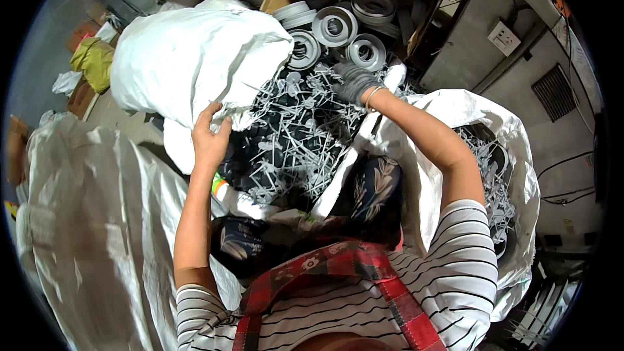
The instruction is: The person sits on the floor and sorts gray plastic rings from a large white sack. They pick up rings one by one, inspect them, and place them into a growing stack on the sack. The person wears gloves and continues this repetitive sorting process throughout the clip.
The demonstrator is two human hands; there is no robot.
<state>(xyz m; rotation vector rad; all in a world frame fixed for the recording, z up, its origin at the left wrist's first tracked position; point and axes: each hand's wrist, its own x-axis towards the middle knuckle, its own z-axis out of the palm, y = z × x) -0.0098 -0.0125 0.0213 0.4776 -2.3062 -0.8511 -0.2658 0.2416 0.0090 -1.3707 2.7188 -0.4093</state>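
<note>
My left hand [211, 140] is bare, its thumb and forefinger apart, at the lower edge of a full white woven sack [195, 52]. It touches or nearly touches the sack cloth. My right hand [355, 83] wears a grey glove. Its fingers are spread over a heap of thin grey plastic sprues [292, 130], just below the grey plastic rings [366, 52]. I see nothing held in it, though its fingertips are partly hard to make out. The sprues lie mixed with dark pieces in an opened white sack between my knees.
More grey flanged rings [335, 26] and dark rings [374, 6] are piled at the back. To my right stands a white sack [523, 156] of sprues and rings. Another white sack [97, 221] stands at left. A metal cabinet [481, 45] bounds the right side.
</note>
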